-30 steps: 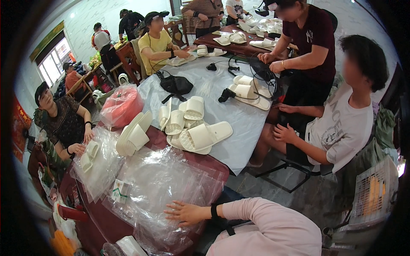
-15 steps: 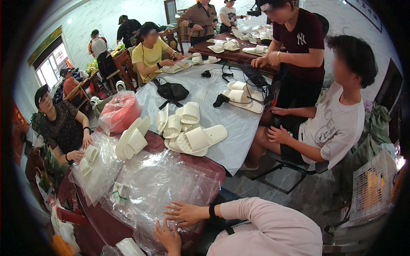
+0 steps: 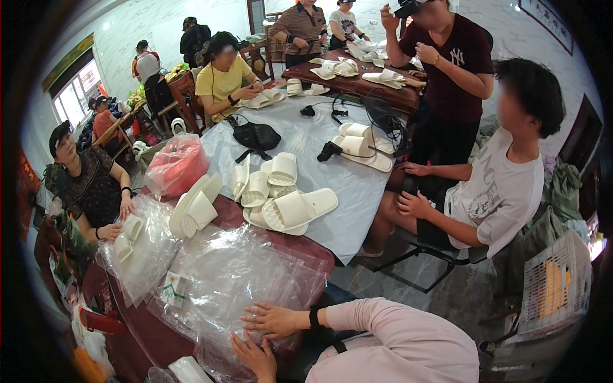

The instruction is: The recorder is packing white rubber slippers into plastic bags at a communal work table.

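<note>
- Right hand (image 3: 276, 319) lies flat on the near edge of the stack of clear, crinkled plastic bags (image 3: 246, 281), fingers spread and pointing left, pressing on the film, closed around nothing.
- Left hand (image 3: 255, 356) sits just nearer, at the stack's bottom lip, fingers loosely open on the plastic; whether it pinches a sheet, I cannot tell.
- The stack covers the near end of the dark red table (image 3: 143, 332), with its right edge hanging close to the table's corner.
- Just beyond the bags, a heap of cream-white foam slippers (image 3: 281, 198) straddles the line where the red table meets the grey tablecloth (image 3: 357, 185).
- One pair of slippers (image 3: 195, 207) stands tilted left of the heap, beside a red bundle wrapped in clear plastic (image 3: 175, 166).
- Far left, a seated person's hand rests on another pile of bagged slippers (image 3: 137, 246).
- Right of the table edge there is bare floor, then a seated person in a white shirt (image 3: 504, 191), well apart from the hands.
</note>
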Tool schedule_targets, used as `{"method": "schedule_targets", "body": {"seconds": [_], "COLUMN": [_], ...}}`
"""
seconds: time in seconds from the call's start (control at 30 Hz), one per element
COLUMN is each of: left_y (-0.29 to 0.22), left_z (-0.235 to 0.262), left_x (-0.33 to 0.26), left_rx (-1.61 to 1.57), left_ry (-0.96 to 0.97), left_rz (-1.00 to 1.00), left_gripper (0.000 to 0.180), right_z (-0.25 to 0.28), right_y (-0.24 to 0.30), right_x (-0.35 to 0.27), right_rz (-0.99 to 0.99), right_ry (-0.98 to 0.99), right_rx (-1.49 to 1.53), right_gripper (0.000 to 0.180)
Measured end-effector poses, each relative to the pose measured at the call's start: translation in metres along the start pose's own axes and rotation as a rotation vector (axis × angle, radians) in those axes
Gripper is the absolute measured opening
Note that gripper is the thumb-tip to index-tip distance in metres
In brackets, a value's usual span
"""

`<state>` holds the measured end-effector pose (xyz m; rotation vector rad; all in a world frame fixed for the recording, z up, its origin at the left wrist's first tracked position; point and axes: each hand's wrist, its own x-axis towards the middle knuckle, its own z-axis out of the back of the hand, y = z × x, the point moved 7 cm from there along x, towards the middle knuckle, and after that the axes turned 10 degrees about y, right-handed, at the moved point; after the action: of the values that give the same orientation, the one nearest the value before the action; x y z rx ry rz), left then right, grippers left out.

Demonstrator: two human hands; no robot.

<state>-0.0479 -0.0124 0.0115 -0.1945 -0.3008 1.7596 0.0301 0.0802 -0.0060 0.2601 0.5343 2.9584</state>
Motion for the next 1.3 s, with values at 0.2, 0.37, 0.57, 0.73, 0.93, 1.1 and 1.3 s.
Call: {"method": "schedule_targets", "body": {"seconds": [0.2,0.37,0.57,0.73,0.93,1.1,1.3], "left_y": [-0.002,0.005,-0.004,-0.005,0.001,0.002,0.002], "left_z": [-0.005,-0.009,0.000,0.001,-0.006,-0.007,-0.008], "left_x": [0.000,0.000,0.001,0.002,0.001,0.001,0.001], "left_rx": [0.051,0.073,0.055,0.068,0.112,0.113,0.117], "left_ry": [0.047,0.012,0.008,0.050,0.005,-0.008,0.003], "left_rz": [0.060,0.036,0.026,0.058,0.027,0.020,0.030], "left_gripper": [0.060,0.060,0.059,0.060,0.060,0.060,0.060], "right_z": [0.000,0.004,0.007,0.003,0.001,0.000,0.000], "right_y": [-0.001,0.001,0.000,-0.001,-0.001,-0.001,-0.002], "right_x": [-0.003,0.000,-0.001,-0.002,-0.001,-0.002,-0.001], "right_rz": [-0.023,-0.020,-0.019,-0.011,-0.009,-0.009,-0.019], "right_ry": [0.031,0.031,0.024,-0.012,-0.042,-0.063,-0.018], "right_rx": [0.020,0.039,0.046,0.045,0.036,0.025,0.031], "right_gripper": [0.062,0.060,0.061,0.062,0.065,0.064,0.062]}}
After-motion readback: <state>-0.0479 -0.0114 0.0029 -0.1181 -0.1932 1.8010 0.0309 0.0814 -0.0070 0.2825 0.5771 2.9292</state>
